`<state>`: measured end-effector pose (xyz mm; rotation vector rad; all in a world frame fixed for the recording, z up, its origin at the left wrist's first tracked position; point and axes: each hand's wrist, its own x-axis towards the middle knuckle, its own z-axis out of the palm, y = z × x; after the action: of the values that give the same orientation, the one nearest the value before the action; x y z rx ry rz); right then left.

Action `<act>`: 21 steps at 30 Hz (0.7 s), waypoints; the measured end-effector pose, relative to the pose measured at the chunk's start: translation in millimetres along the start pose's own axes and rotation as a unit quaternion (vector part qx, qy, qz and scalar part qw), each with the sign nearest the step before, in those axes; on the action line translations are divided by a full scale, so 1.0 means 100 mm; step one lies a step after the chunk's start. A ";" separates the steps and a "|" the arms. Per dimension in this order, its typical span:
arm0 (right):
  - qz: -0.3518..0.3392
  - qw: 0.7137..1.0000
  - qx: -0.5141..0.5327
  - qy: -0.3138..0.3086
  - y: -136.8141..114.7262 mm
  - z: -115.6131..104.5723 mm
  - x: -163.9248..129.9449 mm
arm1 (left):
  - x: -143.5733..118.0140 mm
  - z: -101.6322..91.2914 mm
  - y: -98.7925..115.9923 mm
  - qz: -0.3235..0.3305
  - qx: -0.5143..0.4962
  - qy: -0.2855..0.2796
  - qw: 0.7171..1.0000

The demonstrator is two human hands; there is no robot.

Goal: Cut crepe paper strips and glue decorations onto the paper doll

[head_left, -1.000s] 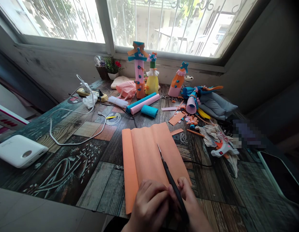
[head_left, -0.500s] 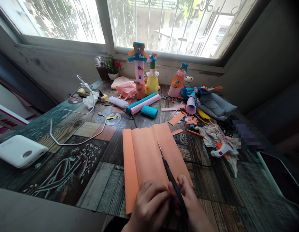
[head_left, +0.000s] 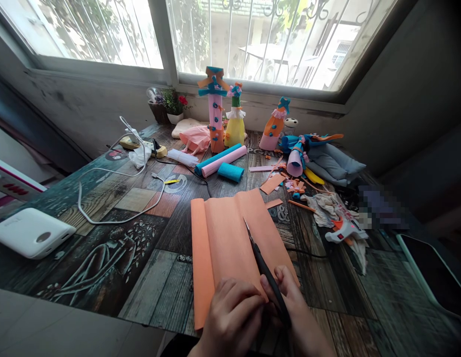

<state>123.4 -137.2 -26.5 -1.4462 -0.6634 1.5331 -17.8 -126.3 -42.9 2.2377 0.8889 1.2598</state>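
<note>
Left hand: fingers curled, pinching the near edge of the folded orange paper sheet. Right hand: closed around the handles of the black scissors, whose blades lie nearly shut, pointing away over the sheet. The sheet lies flat on the patterned wooden table, just ahead of both hands. Further back: blue and pink paper rolls. Farthest, by the window: decorated paper-covered bottles.
</note>
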 end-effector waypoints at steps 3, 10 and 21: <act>0.010 0.999 0.027 -0.025 -0.05 0.02 -0.01 | 0.02 0.00 0.01 0.004 0.004 0.016 1.000; -0.014 0.999 0.031 -0.019 -0.04 0.04 0.01 | 0.08 0.01 0.02 0.024 0.004 0.041 0.999; -0.018 0.999 -0.030 -0.001 -0.02 0.03 0.04 | 0.06 0.01 0.01 0.027 0.009 0.031 0.999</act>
<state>121.6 -131.9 -26.1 -1.4695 -0.7391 1.4988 -14.4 -122.5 -39.4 2.2613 0.8710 1.3564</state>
